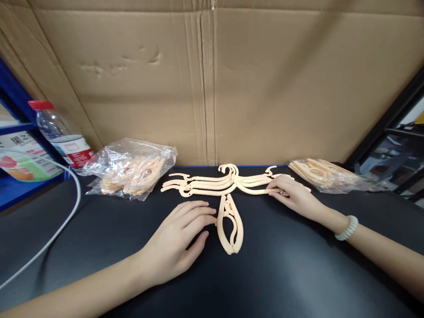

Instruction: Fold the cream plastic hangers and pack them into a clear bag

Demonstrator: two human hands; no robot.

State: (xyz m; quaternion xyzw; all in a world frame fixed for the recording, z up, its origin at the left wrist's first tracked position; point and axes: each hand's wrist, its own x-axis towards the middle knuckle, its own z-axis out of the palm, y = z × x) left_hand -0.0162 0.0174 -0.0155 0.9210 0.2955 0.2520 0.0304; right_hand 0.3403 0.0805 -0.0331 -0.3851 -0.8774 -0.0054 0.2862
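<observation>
At the far left a bottle with a red cap [62,132] leans beside a clear plastic bag [132,149] with pale folded hangers in it. Next comes the left hand [179,240], low over the black tabletop [274,274], with its fingers a bit bent and its thumb apart, not gripping anything. Its fingertips are right by the edge of one folded hanger [240,225], which lies in the middle; I can't tell if they touch. Behind it lie the spread-out hangers [212,192], side by side, hooks in the middle. They all look like plastic, so I think they are light, stiff and a little slippery. The thick arms near the middle look best to hold; the thin hooks and curly tips might snap, and the folding bits might swing or pinch. The right hand [294,196] has its fingertips on the right ends of the spread-out hangers, but I can't tell if it is squeezing. At the far right is another bag of hangers [351,182].
</observation>
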